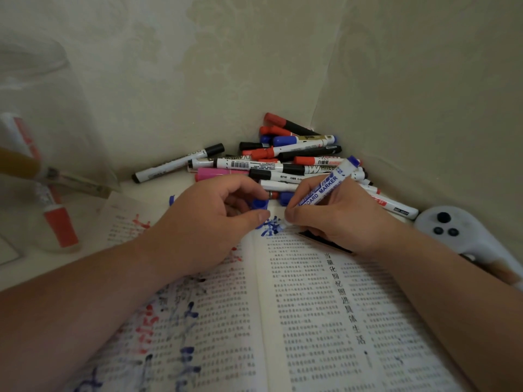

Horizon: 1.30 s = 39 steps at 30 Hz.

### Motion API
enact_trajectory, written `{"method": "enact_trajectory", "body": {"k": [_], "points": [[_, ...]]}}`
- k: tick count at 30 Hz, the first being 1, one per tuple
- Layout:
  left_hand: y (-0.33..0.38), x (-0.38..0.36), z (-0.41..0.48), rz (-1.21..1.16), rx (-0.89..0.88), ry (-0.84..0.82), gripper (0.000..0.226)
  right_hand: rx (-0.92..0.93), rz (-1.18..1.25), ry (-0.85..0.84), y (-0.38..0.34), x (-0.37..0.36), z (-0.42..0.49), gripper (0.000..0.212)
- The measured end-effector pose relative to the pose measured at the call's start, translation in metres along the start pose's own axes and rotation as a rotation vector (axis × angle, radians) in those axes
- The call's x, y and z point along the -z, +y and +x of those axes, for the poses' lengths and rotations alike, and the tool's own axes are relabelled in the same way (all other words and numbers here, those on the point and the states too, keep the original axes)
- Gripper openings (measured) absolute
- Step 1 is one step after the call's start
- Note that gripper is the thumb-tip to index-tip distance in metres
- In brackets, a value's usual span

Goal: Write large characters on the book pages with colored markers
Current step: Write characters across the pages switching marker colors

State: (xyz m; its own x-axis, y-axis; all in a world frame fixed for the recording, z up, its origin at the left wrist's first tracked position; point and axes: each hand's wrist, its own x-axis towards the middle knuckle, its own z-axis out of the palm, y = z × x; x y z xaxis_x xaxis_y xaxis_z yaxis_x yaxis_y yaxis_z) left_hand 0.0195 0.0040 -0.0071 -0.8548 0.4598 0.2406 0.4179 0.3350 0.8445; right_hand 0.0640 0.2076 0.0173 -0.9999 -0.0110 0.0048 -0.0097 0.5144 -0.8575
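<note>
**Blue marker at the top of the right-hand page**

An open book (311,321) lies flat on the desk (158,190), pushed toward the corner where two pale walls meet. The right hand (334,219) grips a blue marker (325,188). Its fingers (300,213) are curled tightly round the lower barrel, and the blue end of the marker points up and away to the right. The tip is hidden behind the fingertips, which sit at the top of the right page just beside the centre fold. Fresh blue strokes (270,226) show on the paper there.

The left hand (203,222) rests on the top of the left page. Its thumb and curled fingers pinch a small blue cap (259,204), close to the right hand. Both forearms lie across the book.

The left page carries large red, blue and dark marker writing (175,335) over the printed text. The right page is mostly clean print below the blue strokes.

Behind the hands a pile of markers (283,159) with red, blue and black caps fills the corner. A pink marker (218,174) lies at its near edge, and one black-capped marker (178,162) lies apart to the left. A white controller (452,227) with dark buttons sits to the right of the book. On the far left stands a blurred clear container (42,137) with a red-capped marker (60,224) inside.
</note>
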Motion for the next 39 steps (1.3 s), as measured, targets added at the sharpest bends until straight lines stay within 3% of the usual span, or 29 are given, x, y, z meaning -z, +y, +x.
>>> {"method": "enact_trajectory", "body": {"k": [9,14,21,25,31,36,39], "points": [[0.001,0.001,-0.001,0.017,-0.011,-0.018,0.022,-0.024,-0.033,0.059,0.001,0.002,0.005,0.013],[0.001,0.000,-0.002,0.024,0.001,-0.010,0.027,-0.031,0.010,0.012,0.001,0.006,0.003,0.013],[0.003,-0.001,-0.002,0.017,-0.001,-0.011,0.029,-0.057,0.006,0.116,0.009,0.015,0.002,0.016],[0.002,-0.001,-0.003,0.021,-0.010,-0.049,0.028,-0.025,0.121,0.102,0.010,0.013,0.000,0.026],[0.007,0.000,-0.004,0.153,-0.024,-0.164,0.016,0.153,0.392,0.030,0.003,0.008,-0.008,0.007],[0.013,0.001,-0.006,0.195,-0.105,-0.229,0.016,0.209,0.204,0.043,-0.006,0.005,-0.015,0.015],[0.014,0.001,-0.007,0.207,-0.149,-0.254,0.015,0.183,0.037,-0.050,-0.008,0.002,-0.015,0.012]]}}
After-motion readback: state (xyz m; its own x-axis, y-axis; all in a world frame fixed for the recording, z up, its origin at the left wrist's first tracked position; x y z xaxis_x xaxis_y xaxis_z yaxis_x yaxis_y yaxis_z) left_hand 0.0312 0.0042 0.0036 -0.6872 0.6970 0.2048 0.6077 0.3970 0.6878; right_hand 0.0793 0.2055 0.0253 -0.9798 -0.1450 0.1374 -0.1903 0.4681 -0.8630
